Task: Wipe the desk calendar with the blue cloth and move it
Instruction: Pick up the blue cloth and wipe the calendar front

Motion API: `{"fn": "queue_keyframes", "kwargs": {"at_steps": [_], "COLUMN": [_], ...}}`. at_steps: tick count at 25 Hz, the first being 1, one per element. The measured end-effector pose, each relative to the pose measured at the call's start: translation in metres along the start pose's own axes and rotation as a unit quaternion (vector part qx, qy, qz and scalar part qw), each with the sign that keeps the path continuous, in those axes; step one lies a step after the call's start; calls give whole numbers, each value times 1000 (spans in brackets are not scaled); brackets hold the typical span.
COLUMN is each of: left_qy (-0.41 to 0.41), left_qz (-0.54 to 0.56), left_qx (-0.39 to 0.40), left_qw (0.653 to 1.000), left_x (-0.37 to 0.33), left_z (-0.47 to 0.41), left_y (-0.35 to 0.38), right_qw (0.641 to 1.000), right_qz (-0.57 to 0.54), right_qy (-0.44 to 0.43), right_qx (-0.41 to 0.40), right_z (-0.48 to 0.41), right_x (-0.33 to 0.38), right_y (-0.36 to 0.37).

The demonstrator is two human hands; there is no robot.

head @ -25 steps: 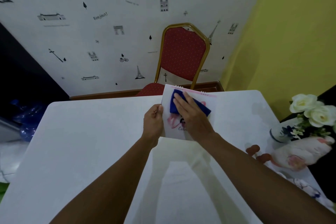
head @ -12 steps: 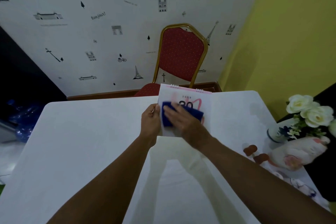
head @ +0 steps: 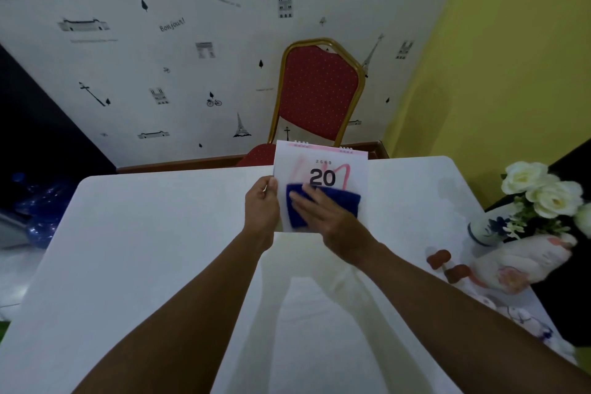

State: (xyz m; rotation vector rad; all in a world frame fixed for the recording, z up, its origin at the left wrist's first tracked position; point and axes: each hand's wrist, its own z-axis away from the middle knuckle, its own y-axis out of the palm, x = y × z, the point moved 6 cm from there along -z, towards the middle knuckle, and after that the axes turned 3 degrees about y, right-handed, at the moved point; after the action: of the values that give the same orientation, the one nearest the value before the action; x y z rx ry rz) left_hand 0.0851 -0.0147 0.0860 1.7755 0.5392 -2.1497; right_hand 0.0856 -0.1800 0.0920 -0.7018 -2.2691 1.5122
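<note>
A white desk calendar (head: 329, 158) with a pink top band and a big "20" stands upright at the far middle of the white table (head: 153, 233). My left hand (head: 261, 206) grips its left edge. My right hand (head: 332, 221) lies flat on the blue cloth (head: 343, 198) and presses it against the lower half of the calendar's face. The cloth and my hand hide the calendar's lower print.
A red chair with a gold frame (head: 316, 96) stands just behind the table's far edge. At the right stand a vase of white roses (head: 543, 192), a white hen figure (head: 518, 261) and two small brown pieces (head: 446, 264).
My right hand has slid the blue cloth down from the calendar's top to its lower half, uncovering the "20". The calendar now stands more upright. My left hand keeps its hold.
</note>
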Motion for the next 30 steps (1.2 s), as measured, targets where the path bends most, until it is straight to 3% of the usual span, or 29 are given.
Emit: {"fn": "queue_keyframes", "kwargs": {"at_steps": [3, 8, 13, 15, 20, 22, 27, 28, 30], "left_qy": [-13, -17, -19, -29, -48, -45, -50, -56, -65], "left_qz": [4, 5, 17, 24, 32, 36, 23, 28, 32], "left_qx": [-14, -5, -18, -23, -24, -24, -33, -33, -31], "left_qw": [1000, 1000, 1000, 999, 998, 998, 998, 997, 997], "left_x": [2, -3, -1, 1, -2, -4, 2, 4, 7], "left_z": [1, -1, 3, 5, 4, 4, 8, 8, 7], "left_y": [-7, -1, -1, -5, -3, 0, -4, -7, -8], "right_qw": [997, 995, 995, 990, 999, 1000, 991, 991, 998], "right_qz": [-1, -9, 14, 20, 5, 4, 13, 6, -17], "right_qy": [-55, 94, -93, -121, 28, -4, -119, -110, -15], "right_qx": [49, 20, 42, 69, 28, 10, 67, 74, 58], "right_z": [22, -7, 17, 27, 12, 5, 30, 36, 36], "right_x": [-8, -34, 9, -5, -42, -18, -4, -13, -39], "right_y": [1, -14, -1, -6, -25, -18, -8, -10, -17]}}
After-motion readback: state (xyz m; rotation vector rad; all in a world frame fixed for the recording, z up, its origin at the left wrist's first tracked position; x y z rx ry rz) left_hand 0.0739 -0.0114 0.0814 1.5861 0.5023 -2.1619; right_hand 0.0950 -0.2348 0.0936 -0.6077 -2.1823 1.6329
